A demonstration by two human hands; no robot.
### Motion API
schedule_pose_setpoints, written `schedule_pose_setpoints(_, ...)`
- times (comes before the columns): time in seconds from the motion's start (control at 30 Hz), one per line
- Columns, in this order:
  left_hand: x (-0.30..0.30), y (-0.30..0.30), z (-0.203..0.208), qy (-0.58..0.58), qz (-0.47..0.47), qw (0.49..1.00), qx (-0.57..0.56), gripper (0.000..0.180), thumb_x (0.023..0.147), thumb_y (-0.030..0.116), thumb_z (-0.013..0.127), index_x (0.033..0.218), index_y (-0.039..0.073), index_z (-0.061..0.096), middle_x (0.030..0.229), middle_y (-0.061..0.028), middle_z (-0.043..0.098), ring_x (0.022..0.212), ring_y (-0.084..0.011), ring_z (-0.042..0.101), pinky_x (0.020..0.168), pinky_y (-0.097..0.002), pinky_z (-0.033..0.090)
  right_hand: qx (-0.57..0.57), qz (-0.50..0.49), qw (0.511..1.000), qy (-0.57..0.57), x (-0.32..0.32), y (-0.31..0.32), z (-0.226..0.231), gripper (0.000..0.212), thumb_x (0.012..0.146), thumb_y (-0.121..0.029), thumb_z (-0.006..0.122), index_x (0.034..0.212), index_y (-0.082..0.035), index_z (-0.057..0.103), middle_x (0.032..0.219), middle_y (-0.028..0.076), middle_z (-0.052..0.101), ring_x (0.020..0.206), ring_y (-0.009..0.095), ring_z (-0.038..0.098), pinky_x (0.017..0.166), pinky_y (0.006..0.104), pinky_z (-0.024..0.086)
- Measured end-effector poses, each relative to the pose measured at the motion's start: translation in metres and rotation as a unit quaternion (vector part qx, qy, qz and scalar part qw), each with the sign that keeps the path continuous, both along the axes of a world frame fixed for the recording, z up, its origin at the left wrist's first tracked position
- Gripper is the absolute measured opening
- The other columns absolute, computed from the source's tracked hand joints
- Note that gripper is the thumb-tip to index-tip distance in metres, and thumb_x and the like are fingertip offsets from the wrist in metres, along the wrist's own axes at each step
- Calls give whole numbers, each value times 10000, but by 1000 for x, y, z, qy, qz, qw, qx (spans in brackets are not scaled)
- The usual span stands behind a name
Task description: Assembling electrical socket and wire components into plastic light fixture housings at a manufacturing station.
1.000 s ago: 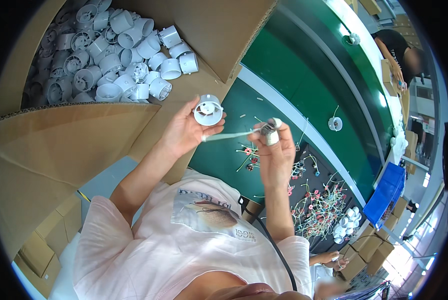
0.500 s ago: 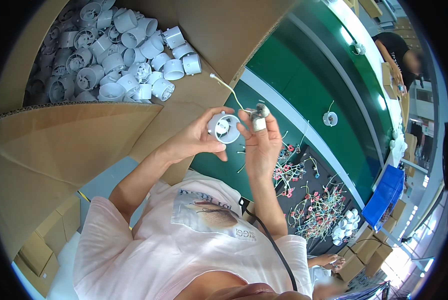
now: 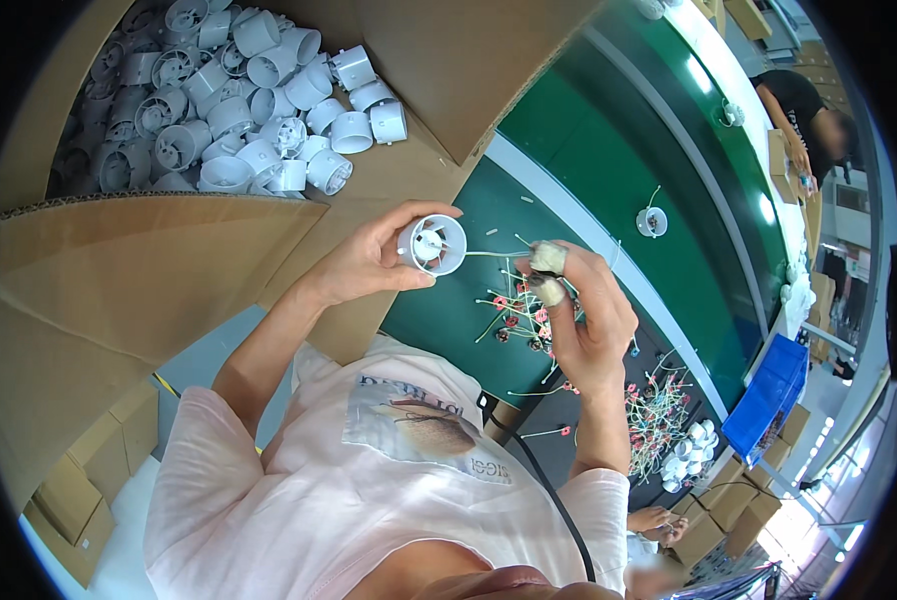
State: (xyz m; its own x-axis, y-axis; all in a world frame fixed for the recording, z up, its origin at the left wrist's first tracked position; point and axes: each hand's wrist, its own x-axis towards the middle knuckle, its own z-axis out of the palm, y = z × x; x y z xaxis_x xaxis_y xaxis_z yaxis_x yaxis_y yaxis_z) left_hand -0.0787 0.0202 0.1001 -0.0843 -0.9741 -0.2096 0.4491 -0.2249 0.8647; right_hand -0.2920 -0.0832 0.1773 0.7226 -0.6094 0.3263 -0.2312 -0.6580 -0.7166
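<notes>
My left hand (image 3: 357,262) is closed round the side of a white round plastic housing (image 3: 433,245), its open end with spokes and a central hub facing up. A thin pale wire (image 3: 494,254) runs from the housing's right side to my right hand (image 3: 594,330). That hand's thumb and finger, wrapped in dirty white tape, are pinched together on the wire's other end; whatever part sits there is hidden. Below the wire, small red and black parts with wires (image 3: 529,320) lie scattered on the green surface.
A cardboard box (image 3: 159,250) full of white housings (image 3: 259,110) stands at left. A green conveyor belt (image 3: 589,130) carries a wired housing (image 3: 652,222). More wired parts (image 3: 654,420), white pieces (image 3: 691,455) and a blue bin (image 3: 769,400) lie right. Co-workers sit nearby.
My right hand has moved right and down, away from the housing. The wire, loose and pointing up before, now stretches between housing and fingers. My left hand has shifted slightly left with the housing.
</notes>
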Motion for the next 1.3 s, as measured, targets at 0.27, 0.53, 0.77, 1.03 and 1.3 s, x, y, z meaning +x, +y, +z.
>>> schedule_pose_setpoints(0.27,-1,1,-4,-10,-7,999,-40,679,718,-29,677,1323,51,381,1292,-41,427,1190,-143,432,1015,-314,363,-21,21,999,40,15,-4,5,296,753,104,606,1027,-6,583,956,136,631,798,213,638,661,280,521)
schedule_pose_setpoints(0.53,-3,0,-1,-57,5,998,-35,709,684,-24,697,1313,23,374,1313,-81,425,1197,-168,438,1022,-327,356,-29,-18,996,86,24,-7,11,276,758,75,628,1016,-4,569,945,116,614,757,217,622,638,285,515)
schedule_pose_setpoints(0.77,-4,-1,2,-141,14,988,-53,710,679,-30,712,1310,21,390,1295,-76,442,1182,-163,449,1019,-322,353,-15,-3,996,86,34,-4,18,260,769,53,632,1013,-9,565,939,104,608,739,223,616,627,292,515)
schedule_pose_setpoints(1.03,-4,1,1,-212,51,972,-83,670,670,-6,738,1272,40,449,1234,-68,496,1152,-177,473,1000,-325,362,-13,-57,991,120,38,1,14,225,788,54,612,1000,-3,563,936,105,597,727,223,611,620,285,517)
schedule_pose_setpoints(1.3,-13,-4,18,-384,96,903,-165,621,644,59,776,1216,103,541,1178,-81,491,1095,-220,507,914,-324,423,217,4,976,10,41,22,-3,287,778,77,592,1051,-1,551,938,111,591,799,182,612,653,267,520)
